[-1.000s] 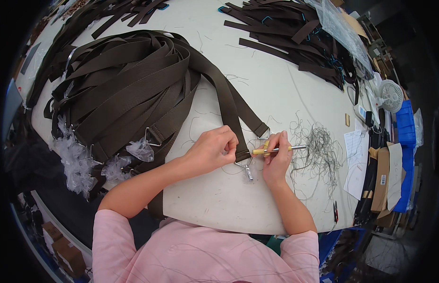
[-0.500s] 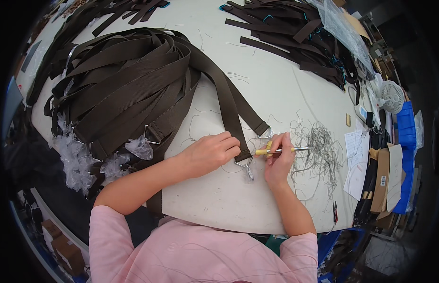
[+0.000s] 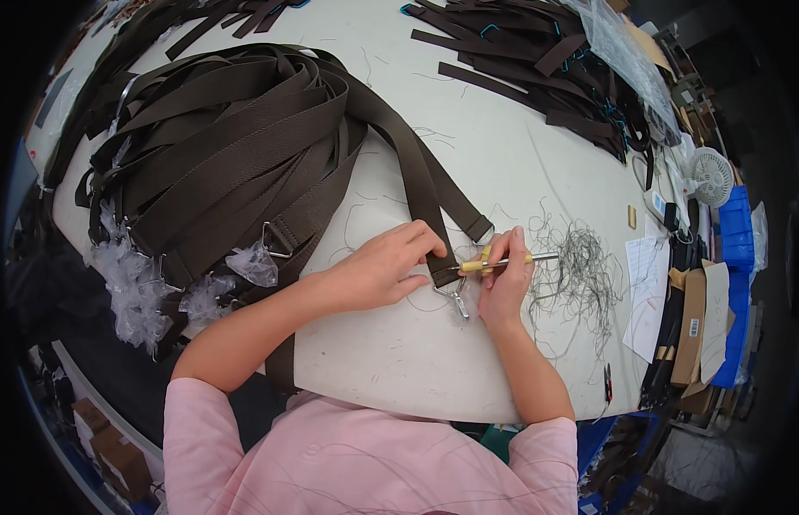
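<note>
A dark brown webbing strap [image 3: 422,190] lies across the white table, its stitched end toward me with a metal snap hook [image 3: 459,305] partly in clear plastic. My left hand [image 3: 386,266] is at the strap's left edge, fingertips on the webbing and thumb spread away. In my right hand [image 3: 504,287] a pen-shaped tool [image 3: 543,257], yellow and silver, is held like a pen. Its yellow end points left, at the strap's stitched end. Just beyond, a second strap end [image 3: 478,227] lies beside my right fingers, its metal fitting partly hidden.
A big heap of brown straps [image 3: 236,146] with plastic-wrapped hooks [image 3: 133,292] fills the left. Loose dark thread [image 3: 580,266] lies tangled right of my hand. Small red-and-black snips [image 3: 608,384], paper sheets [image 3: 644,292] and a white fan [image 3: 711,176] are farther right; more straps [image 3: 537,69] lie behind.
My left hand has loosened from a closed grip, with the thumb now apart from the fingers. The tool has moved slightly up and left, onto the strap end.
</note>
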{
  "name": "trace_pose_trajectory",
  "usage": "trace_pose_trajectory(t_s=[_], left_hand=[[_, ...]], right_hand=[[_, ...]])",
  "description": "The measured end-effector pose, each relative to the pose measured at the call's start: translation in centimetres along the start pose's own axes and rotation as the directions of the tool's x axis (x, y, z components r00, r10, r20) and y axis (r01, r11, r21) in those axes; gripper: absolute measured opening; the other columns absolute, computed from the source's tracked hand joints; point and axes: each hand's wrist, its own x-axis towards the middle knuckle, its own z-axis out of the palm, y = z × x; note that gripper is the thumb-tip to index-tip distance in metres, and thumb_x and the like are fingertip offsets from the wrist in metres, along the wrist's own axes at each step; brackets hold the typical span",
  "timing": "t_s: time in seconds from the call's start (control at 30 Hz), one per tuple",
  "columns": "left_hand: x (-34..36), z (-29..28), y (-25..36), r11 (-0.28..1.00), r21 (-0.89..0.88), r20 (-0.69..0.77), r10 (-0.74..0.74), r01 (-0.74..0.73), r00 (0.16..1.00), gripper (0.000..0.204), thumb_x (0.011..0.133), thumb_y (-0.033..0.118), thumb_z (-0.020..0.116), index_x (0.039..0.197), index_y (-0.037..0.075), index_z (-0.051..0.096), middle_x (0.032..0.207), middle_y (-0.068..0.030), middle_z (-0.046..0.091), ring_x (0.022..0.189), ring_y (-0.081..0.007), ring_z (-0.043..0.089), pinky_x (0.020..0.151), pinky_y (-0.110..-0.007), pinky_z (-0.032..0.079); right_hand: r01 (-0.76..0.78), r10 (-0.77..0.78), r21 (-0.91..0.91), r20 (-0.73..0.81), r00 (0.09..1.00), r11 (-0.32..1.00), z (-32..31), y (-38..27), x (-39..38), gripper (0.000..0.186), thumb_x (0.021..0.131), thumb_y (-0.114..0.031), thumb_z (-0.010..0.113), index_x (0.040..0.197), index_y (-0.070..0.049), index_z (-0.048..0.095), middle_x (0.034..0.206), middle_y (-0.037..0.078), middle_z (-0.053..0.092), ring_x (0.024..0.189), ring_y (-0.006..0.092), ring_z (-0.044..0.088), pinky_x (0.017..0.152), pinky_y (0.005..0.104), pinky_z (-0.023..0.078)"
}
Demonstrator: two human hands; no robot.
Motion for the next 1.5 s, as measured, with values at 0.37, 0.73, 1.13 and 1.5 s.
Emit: trace_pose_trajectory(t_s=[0.37,0.73,1.13,1.5], left_hand=[[0.3,-0.4,-0.5,1.000,-0.016,0.061,0.011,-0.010,0.998,0.010,0.090,0.000,0.066,0.095,0.003,0.058,0.100,-0.0077,0.058,0.094,-0.0245,0.059,0.079,-0.036,0.051],[0.5,0.8,0.0,0.999,0.040,-0.002,0.018,-0.018,1.000,0.038,0.089,-0.007,0.060,0.123,0.009,0.067,0.105,-0.0075,0.057,0.093,-0.0255,0.059,0.081,-0.037,0.050],[1.3,2.4,1.7,0.980,0.060,-0.136,-0.179,0.188,0.974,0.015,0.087,0.013,0.074,0.083,0.003,0.063,0.101,-0.0079,0.055,0.096,-0.0251,0.058,0.080,-0.039,0.049],[1.2,2.4,0.4,0.983,0.031,-0.161,-0.172,0.179,0.972,0.015,0.084,0.006,0.070,0.078,0.004,0.056,0.104,-0.0064,0.060,0.096,-0.0231,0.060,0.078,-0.037,0.050]], right_hand=[[0.018,-0.019,-0.134,-0.005,1.000,0.991,0.2,0.4,-0.3,0.056,0.110,-0.040,0.041,0.064,-0.010,0.043,0.058,-0.002,0.037,0.049,0.0076,0.041,0.049,0.0241,0.033],[0.007,-0.010,-0.047,-0.050,0.999,0.999,-0.3,-0.3,0.5,0.056,0.111,-0.041,0.037,0.064,-0.011,0.038,0.060,0.000,0.034,0.044,0.0160,0.050,0.046,0.0300,0.047],[0.020,-0.021,-0.014,-0.083,0.996,1.000,-2.0,-1.1,0.7,0.056,0.111,-0.044,0.036,0.064,-0.012,0.038,0.058,0.000,0.032,0.042,0.0145,0.039,0.048,0.0355,0.051],[0.001,-0.003,-0.087,-0.019,1.000,0.996,-1.6,-0.8,0.4,0.054,0.111,-0.041,0.037,0.065,-0.011,0.038,0.059,0.001,0.035,0.044,0.0130,0.040,0.049,0.0316,0.052]])
